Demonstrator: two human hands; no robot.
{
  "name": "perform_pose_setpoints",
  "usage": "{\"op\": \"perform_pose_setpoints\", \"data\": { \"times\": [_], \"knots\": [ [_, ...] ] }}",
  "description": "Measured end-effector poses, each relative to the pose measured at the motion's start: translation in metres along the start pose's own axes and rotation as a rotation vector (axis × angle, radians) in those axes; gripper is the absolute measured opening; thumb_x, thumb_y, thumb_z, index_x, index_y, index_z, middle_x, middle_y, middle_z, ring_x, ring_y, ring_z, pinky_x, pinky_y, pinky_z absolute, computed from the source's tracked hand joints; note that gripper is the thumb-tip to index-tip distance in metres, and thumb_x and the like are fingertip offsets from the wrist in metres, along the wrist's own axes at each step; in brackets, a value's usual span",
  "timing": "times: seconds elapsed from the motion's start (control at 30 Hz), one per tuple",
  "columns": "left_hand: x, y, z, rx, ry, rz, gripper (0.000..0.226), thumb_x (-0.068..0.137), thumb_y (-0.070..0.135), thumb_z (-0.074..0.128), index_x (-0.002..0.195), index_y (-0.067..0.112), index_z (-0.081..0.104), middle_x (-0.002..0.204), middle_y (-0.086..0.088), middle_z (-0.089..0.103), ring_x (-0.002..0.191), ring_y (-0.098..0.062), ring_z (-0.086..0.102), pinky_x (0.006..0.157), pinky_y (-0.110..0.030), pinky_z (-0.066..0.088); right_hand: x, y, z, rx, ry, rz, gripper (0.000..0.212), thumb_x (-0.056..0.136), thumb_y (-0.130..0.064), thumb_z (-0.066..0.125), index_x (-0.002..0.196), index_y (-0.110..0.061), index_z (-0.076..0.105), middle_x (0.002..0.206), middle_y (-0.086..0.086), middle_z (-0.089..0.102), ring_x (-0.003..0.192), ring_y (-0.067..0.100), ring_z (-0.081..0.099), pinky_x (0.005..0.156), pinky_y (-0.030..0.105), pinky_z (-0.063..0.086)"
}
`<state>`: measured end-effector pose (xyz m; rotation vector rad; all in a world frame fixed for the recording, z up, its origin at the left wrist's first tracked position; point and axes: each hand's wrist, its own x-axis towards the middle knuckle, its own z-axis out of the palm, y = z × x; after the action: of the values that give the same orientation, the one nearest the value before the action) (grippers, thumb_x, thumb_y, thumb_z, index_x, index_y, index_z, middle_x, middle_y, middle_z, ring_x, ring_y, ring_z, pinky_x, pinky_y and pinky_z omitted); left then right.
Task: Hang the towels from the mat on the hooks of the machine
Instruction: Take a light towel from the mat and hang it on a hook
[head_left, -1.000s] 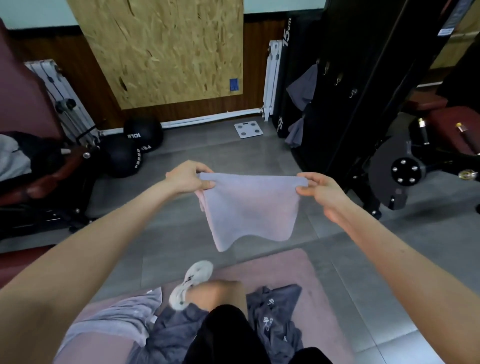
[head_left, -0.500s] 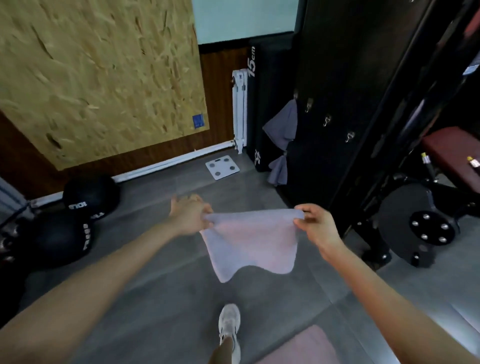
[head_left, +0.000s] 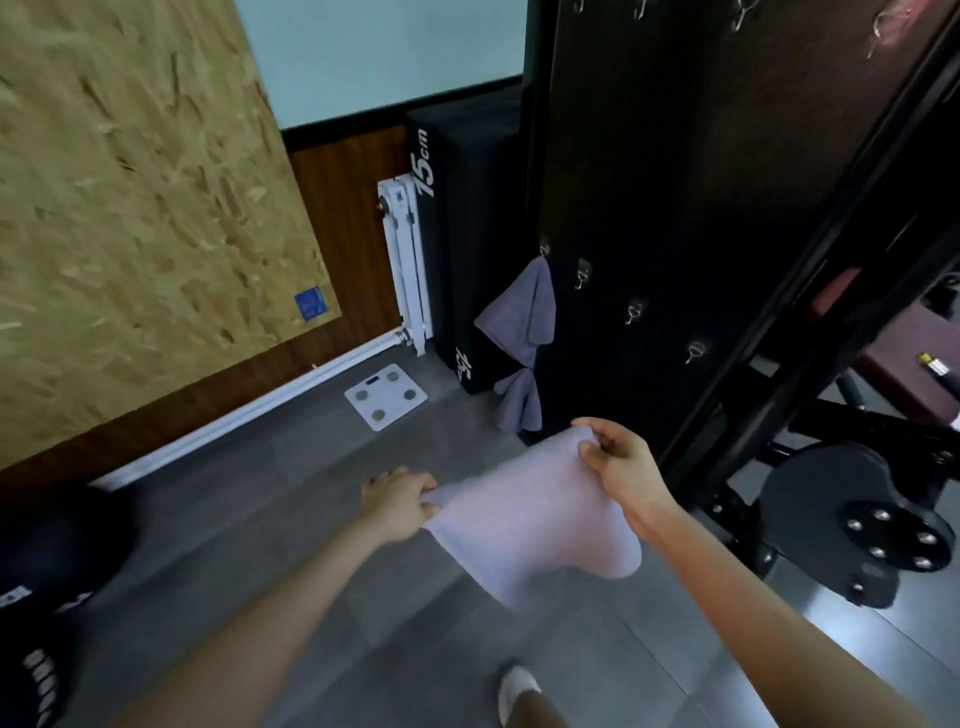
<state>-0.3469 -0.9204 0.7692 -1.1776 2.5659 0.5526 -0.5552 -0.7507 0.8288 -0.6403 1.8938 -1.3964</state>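
Note:
A pale lilac towel (head_left: 535, 525) hangs spread between my hands above the grey floor. My left hand (head_left: 397, 501) pinches its left top corner and my right hand (head_left: 621, 465) pinches the right top corner, held higher and nearer the machine. The black panel of the machine (head_left: 675, 182) rises just right of my right hand. It carries a slanting row of small metal hooks (head_left: 634, 310), all bare. A grey towel (head_left: 519, 317) hangs from the leftmost hook, and a second grey towel (head_left: 517, 402) hangs below it. The mat is out of view.
A white bathroom scale (head_left: 385, 396) lies on the floor by the wall. A black block marked 15cm (head_left: 457, 249) stands beside a white radiator (head_left: 408, 260). Black medicine balls (head_left: 47, 597) sit at the left. A round black machine foot (head_left: 852, 525) and frame lie at the right.
I have walked closer to the machine and the view has tilted up, so the mat has left the frame. Both hands still hold the towel, my right hand now raised towards the hooks.

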Motion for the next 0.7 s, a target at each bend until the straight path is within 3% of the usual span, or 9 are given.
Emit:
{"op": "perform_pose_setpoints", "data": {
  "times": [0.1,0.3,0.4,0.47,0.57,0.63,0.7],
  "knots": [
    [0.051,0.004,-0.002,-0.054,-0.051,-0.002,0.029,0.09,0.037,0.051,0.115,0.022,0.054,0.115,-0.006,0.053,0.113,-0.026,0.05,0.091,-0.031,0.036,0.049,-0.008,0.003,-0.014,0.01,-0.01,0.036,0.091,0.001,0.049,0.087,-0.033,0.062,0.089,-0.004,0.063,0.082,0.009,0.057,0.078,0.023,0.046],
    [0.168,0.021,-0.028,-0.083,-0.239,0.015,0.031,0.078,0.039,0.063,0.105,0.024,0.059,0.103,0.003,0.056,0.105,-0.02,0.056,0.089,-0.031,0.044,0.16,-0.016,-0.002,-0.103,-0.024,-0.027,0.032,0.092,0.0,0.047,0.096,-0.029,0.06,0.095,-0.006,0.064,0.088,0.001,0.059,0.075,0.011,0.044],
    [0.226,0.037,-0.058,-0.096,-0.309,0.059,0.034,0.079,0.031,0.066,0.112,0.025,0.059,0.118,0.004,0.057,0.11,-0.017,0.054,0.092,-0.028,0.044,0.214,-0.013,-0.009,-0.202,-0.047,0.007,0.033,0.092,-0.007,0.046,0.102,-0.035,0.061,0.107,-0.004,0.063,0.103,0.009,0.059,0.089,0.022,0.045],
    [0.262,0.054,-0.082,-0.136,-0.224,0.136,0.034,0.085,0.024,0.063,0.118,0.022,0.058,0.124,0.004,0.055,0.115,-0.016,0.052,0.095,-0.026,0.041,0.247,-0.008,-0.007,-0.319,-0.083,0.013,0.033,0.092,-0.013,0.044,0.11,-0.035,0.061,0.111,-0.005,0.061,0.107,0.012,0.057,0.097,0.03,0.043],
    [0.313,0.085,-0.117,-0.365,-0.071,0.336,0.046,0.083,0.002,0.061,0.126,0.017,0.053,0.127,0.005,0.056,0.119,-0.012,0.05,0.092,-0.012,0.035,0.297,-0.008,-0.005,-0.467,-0.031,-0.025,0.035,0.087,-0.027,0.04,0.111,-0.041,0.06,0.105,-0.007,0.064,0.099,0.01,0.059,0.095,0.031,0.045],
    [0.344,0.103,-0.13,-0.483,-0.116,0.455,0.067,0.077,-0.009,0.059,0.133,0.023,0.045,0.127,0.012,0.055,0.121,-0.005,0.048,0.094,-0.007,0.034,0.326,-0.013,-0.009,-0.515,-0.124,-0.057,0.036,0.086,-0.024,0.042,0.109,-0.042,0.062,0.104,-0.008,0.065,0.097,0.008,0.06,0.093,0.031,0.046],
    [0.375,0.118,-0.135,-0.546,-0.217,0.533,0.076,0.076,-0.012,0.055,0.134,0.033,0.039,0.13,0.014,0.052,0.121,-0.001,0.047,0.098,-0.014,0.039,0.352,-0.02,-0.017,-0.513,-0.245,-0.045,0.038,0.084,-0.02,0.045,0.104,-0.048,0.062,0.106,-0.011,0.065,0.1,0.008,0.06,0.094,0.033,0.047]
  ]
}}
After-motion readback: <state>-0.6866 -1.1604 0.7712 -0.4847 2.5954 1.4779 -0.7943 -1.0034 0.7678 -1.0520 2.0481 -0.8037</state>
